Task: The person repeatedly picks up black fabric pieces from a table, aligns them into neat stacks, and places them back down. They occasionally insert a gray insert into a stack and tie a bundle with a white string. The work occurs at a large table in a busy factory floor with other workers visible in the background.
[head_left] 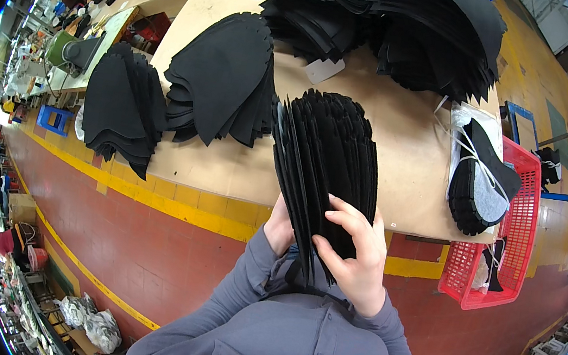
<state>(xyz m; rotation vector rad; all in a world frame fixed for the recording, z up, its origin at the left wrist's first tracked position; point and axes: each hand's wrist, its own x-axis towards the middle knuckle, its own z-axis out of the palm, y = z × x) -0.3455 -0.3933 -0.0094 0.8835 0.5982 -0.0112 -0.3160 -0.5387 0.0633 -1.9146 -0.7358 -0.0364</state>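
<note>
Upright in front of my body is a thick stack of black cut pieces [325, 161], their notched edges turned up and fanned slightly apart. My left hand [280, 227] grips the stack from its left side, with most of its fingers hidden behind it. On the other side my right hand [358, 254] closes round the stack, thumb and fingertips pressed against the pieces. Two similar black piles lie to the left on the tan table [413, 165]: a rounded pile [222, 74] and a pile at the table's left edge [124, 105].
Large black piles [436, 33] cover the table's far side, with a white tag [324, 71] beside them. A bundle tied with white string [482, 180] lies at the right edge. Below that edge hangs or stands a red plastic basket [522, 228]; which one I cannot tell.
</note>
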